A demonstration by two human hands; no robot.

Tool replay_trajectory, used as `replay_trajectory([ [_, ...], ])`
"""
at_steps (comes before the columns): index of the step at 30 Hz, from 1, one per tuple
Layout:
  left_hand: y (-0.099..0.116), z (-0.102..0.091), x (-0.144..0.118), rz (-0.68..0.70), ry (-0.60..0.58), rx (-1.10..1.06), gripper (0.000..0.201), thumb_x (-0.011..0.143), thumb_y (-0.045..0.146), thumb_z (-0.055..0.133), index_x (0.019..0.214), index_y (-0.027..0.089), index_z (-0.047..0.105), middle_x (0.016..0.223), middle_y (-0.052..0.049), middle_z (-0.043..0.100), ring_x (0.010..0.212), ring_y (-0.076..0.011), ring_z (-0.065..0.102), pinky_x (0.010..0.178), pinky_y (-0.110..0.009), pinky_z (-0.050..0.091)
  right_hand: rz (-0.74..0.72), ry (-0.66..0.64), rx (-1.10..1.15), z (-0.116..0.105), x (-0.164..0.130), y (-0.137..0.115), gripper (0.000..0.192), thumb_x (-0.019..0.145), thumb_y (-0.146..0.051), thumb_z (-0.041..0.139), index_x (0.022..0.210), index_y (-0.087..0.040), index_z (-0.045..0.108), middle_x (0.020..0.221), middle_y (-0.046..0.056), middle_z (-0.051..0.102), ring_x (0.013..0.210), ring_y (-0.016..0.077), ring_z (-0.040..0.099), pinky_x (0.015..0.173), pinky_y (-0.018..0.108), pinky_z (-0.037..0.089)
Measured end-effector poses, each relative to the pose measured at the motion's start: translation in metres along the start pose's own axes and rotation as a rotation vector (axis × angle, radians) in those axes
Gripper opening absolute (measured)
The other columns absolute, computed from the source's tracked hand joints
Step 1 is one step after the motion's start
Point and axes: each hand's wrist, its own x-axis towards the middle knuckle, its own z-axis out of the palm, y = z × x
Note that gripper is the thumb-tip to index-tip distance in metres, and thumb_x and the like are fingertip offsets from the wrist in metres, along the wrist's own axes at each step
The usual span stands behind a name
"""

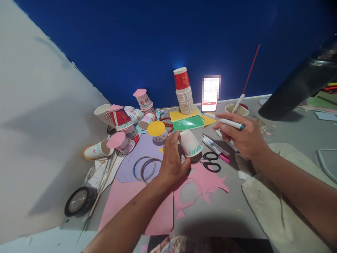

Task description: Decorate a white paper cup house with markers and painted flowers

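1. Head view, centre: the left hand [172, 159] pinches a decorated paper cup [191, 143], likely light and easily dented; its rim [194, 155] seems the firmest hold
2. Right of centre: the right hand [245, 136] pinches a white marker [229, 123], probably stiff, smooth

this was a craft corner; whether it lay in a home, a classroom or an office could not be told. a grey table [218, 214] ran across the middle of the frame against a blue wall [147, 42], with a pale wall [31, 88] at the left. the craft work showed in the white cup [191, 144] at centre, drawn with a window and grass, the white marker [228, 122] right of it, decorated paper cups [144, 102] left of centre, and scissors [204, 162] beside cut pink paper [207, 180] at lower centre.
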Motion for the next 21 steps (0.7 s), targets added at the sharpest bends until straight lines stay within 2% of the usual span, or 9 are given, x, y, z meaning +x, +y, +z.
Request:
replay_trajectory([
  [3, 0.005, -0.003, 0.001, 0.027, -0.018, 0.026, 0.083, 0.078, 0.013, 0.071, 0.153, 0.024, 0.038, 0.146, -0.017, 0.052, 0.138, -0.0356, 0.053, 0.117, -0.057, 0.046, -0.058, -0.058, -0.137, 0.000, -0.005, -0.003, 0.043, 0.086, -0.039, 0.083, 0.126, -0.028, 0.076, 0.103, 0.005, 0.082, 0.072, 0.0166, 0.065, 0.061, 0.031, 0.058],
  [6, 0.009, -0.006, 0.001, 0.042, -0.060, 0.047, 0.080, 0.077, 0.016, 0.073, 0.151, 0.022, 0.042, 0.144, -0.017, 0.054, 0.135, -0.0358, 0.054, 0.114, -0.055, 0.047, -0.159, -0.198, -0.281, 0.001, -0.010, -0.006, 0.068, 0.079, -0.042, 0.089, 0.142, -0.028, 0.068, 0.123, 0.009, 0.079, 0.097, 0.0249, 0.073, 0.079, 0.038, 0.064],
  [10, 0.010, -0.005, -0.001, 0.075, -0.054, 0.020, 0.086, 0.080, 0.025, 0.077, 0.155, 0.020, 0.035, 0.141, -0.018, 0.060, 0.128, -0.0353, 0.059, 0.109, -0.053, 0.049, -0.397, -0.419, -0.463, 0.004, -0.015, -0.003, 0.096, 0.072, -0.046, 0.097, 0.157, -0.031, 0.054, 0.144, 0.012, 0.070, 0.126, 0.0348, 0.067, 0.106, 0.052, 0.058],
  [13, 0.008, -0.005, -0.001, 0.098, -0.032, -0.029, 0.085, 0.081, 0.029, 0.078, 0.154, 0.021, 0.035, 0.140, -0.017, 0.061, 0.125, -0.0347, 0.062, 0.106, -0.053, 0.050, -0.480, -0.521, -0.560, 0.007, -0.016, 0.003, 0.108, 0.068, -0.047, 0.099, 0.162, -0.033, 0.048, 0.152, 0.013, 0.064, 0.134, 0.0389, 0.061, 0.112, 0.057, 0.055],
  [15, 0.007, -0.006, -0.002, 0.138, -0.027, -0.064, 0.081, 0.081, 0.028, 0.076, 0.152, 0.022, 0.037, 0.140, -0.016, 0.061, 0.127, -0.0341, 0.062, 0.106, -0.052, 0.050, -0.498, -0.546, -0.598, 0.008, -0.016, 0.007, 0.111, 0.068, -0.046, 0.099, 0.164, -0.033, 0.045, 0.152, 0.015, 0.063, 0.135, 0.0402, 0.060, 0.113, 0.059, 0.054],
  [18, 0.009, -0.008, -0.002, 0.160, -0.041, -0.114, 0.081, 0.082, 0.025, 0.075, 0.153, 0.024, 0.037, 0.144, -0.016, 0.060, 0.133, -0.0340, 0.060, 0.112, -0.054, 0.049, -0.509, -0.527, -0.600, 0.007, -0.015, 0.009, 0.105, 0.073, -0.039, 0.095, 0.165, -0.032, 0.044, 0.147, 0.015, 0.066, 0.133, 0.0394, 0.061, 0.113, 0.061, 0.054],
  [21, 0.012, -0.012, 0.000, 0.010, -0.117, -0.240, 0.092, 0.080, 0.030, 0.082, 0.159, 0.025, 0.033, 0.156, -0.018, 0.053, 0.142, -0.0370, 0.054, 0.116, -0.058, 0.047, -0.403, -0.478, -0.531, 0.003, -0.014, 0.007, 0.103, 0.073, -0.045, 0.095, 0.163, -0.032, 0.048, 0.153, 0.014, 0.063, 0.139, 0.0400, 0.060, 0.116, 0.059, 0.052],
])
